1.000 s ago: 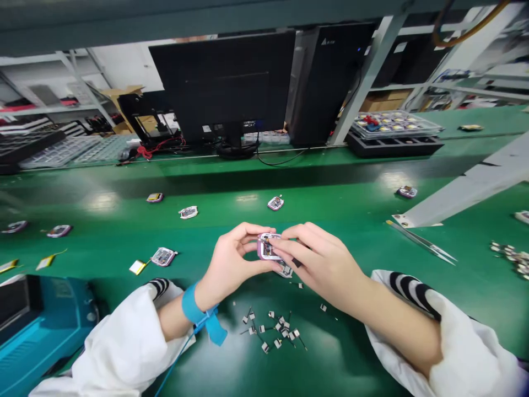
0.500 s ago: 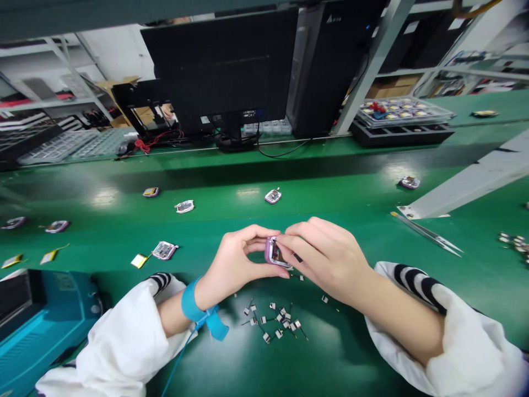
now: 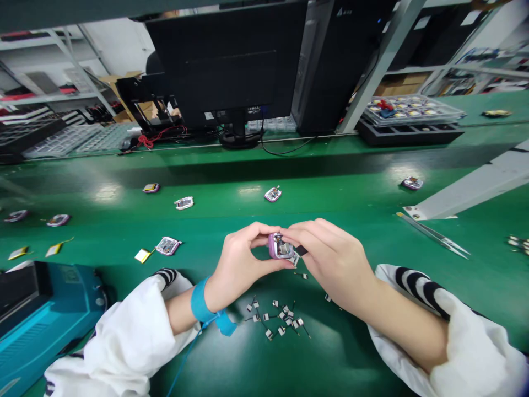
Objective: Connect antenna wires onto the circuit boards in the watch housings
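A small purple-rimmed case (image 3: 281,248) with circuitry inside is tilted up at the centre, its open side facing right. My left hand (image 3: 243,258) grips it between thumb and fingers, and a blue band circles that wrist. My right hand (image 3: 330,256) is at the case's right side, fingertips at its upper edge, with a small black piece (image 3: 301,251) between its fingers. Below the hands, several small silvery parts with dark leads (image 3: 285,316) are scattered on the green surface (image 3: 231,369).
More opened cases (image 3: 273,194) lie across the surface, with yellow battery packs (image 3: 142,255) at the left. Tweezers (image 3: 433,235) lie right, beside a white metal post (image 3: 475,179). A teal machine (image 3: 49,314) stands at lower left. A black monitor (image 3: 231,66) and stacked trays (image 3: 413,113) are behind.
The case has turned so more of its inside shows. My right fingertips have drawn slightly back from its inside, with the black piece still held. The whole view has shifted slightly.
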